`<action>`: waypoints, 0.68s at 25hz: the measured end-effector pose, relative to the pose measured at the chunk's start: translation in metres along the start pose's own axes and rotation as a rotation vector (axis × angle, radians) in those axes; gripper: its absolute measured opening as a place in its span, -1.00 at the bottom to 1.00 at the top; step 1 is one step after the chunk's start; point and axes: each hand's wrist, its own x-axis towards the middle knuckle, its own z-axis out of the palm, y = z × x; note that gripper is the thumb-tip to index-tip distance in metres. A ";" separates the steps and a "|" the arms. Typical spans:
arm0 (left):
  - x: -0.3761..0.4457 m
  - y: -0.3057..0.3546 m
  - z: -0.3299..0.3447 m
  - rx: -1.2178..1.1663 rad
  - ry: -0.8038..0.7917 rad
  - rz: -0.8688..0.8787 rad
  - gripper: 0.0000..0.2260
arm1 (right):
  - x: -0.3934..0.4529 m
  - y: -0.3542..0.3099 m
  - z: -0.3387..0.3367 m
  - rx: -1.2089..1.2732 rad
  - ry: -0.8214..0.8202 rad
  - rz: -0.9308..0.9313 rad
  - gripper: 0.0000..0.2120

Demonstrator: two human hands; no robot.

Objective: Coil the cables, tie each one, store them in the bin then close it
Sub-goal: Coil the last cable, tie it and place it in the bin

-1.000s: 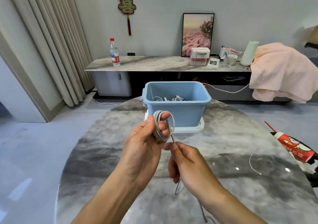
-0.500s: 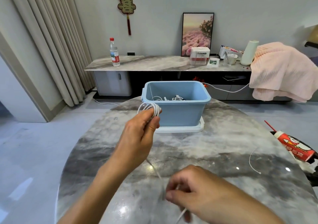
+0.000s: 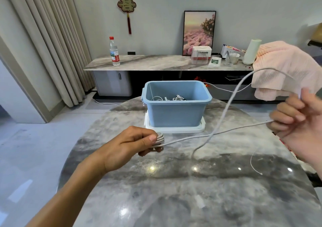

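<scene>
My left hand (image 3: 132, 145) grips the coiled cable (image 3: 159, 139); my right hand's (image 3: 299, 120) fingers (image 3: 287, 104) pinch its loose end, bin (image 3: 176, 111) beyond.

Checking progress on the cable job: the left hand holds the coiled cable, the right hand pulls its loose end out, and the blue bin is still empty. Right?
Not quite. The head view shows the blue bin already holds white cables. The rest stands: the left hand grips the coiled cable; the right hand holds its loose end.
</scene>
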 end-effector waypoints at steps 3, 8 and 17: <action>0.001 0.001 0.003 -0.139 -0.032 -0.053 -0.73 | 0.024 0.032 -0.016 0.485 0.210 0.147 -0.43; -0.006 0.006 -0.002 -0.598 -0.001 -0.028 -0.71 | 0.023 0.069 0.026 0.060 0.370 0.362 -0.56; -0.003 0.025 0.017 -0.675 0.189 -0.092 -0.75 | -0.023 0.072 0.097 -0.844 0.176 -0.561 -0.61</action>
